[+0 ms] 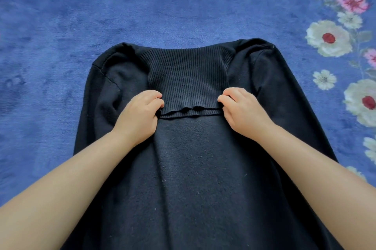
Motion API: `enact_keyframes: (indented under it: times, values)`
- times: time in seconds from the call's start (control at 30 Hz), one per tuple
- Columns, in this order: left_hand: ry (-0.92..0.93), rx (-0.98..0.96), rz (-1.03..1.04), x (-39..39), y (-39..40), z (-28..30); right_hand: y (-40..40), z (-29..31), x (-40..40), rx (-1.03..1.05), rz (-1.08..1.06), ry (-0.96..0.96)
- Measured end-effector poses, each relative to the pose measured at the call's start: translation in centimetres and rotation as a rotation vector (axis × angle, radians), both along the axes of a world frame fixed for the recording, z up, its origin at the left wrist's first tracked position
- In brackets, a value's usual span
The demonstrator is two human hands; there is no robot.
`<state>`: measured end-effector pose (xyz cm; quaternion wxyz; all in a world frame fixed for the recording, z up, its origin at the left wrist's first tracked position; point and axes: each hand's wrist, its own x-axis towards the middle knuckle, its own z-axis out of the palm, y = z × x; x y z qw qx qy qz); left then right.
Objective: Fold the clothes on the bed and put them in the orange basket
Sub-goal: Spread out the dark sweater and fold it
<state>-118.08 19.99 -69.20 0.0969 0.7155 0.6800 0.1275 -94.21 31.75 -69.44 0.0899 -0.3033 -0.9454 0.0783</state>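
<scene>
Our left hand (140, 115) and right hand (242, 113) pinch the ribbed collar (187, 78) of the black sweater (195, 168) on the blue bedcover (61, 26); folding has only started, and we see no basket

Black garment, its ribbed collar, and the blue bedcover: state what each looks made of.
Black garment: soft, matte, fleece-like knit, apparently; fuzzy nap holding pale lint specks.
Ribbed collar: stretchy rib knit; fine parallel ridges, wavy edge.
Blue bedcover: plush, velvety fabric, probably; slight sheen, brushed patches, printed flowers.
</scene>
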Motion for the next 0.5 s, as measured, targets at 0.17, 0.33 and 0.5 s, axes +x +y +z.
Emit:
enact_keyframes:
  times: [0.17, 0.33, 0.5]
  values:
    - [0.094, -0.213, 0.144, 2.2, 0.7, 0.9, -0.5, 1.6, 0.1, -0.227, -0.082, 0.033]
    - [0.407, -0.519, 0.034, 3.6, 2.4, 3.9, -3.7, 3.6, 5.5, -0.08, -0.435, 0.175]
    - [0.49, -0.648, 0.087, 4.6, 0.2, 3.0, -8.3, 5.6, 12.8, -0.589, -0.976, -0.185]
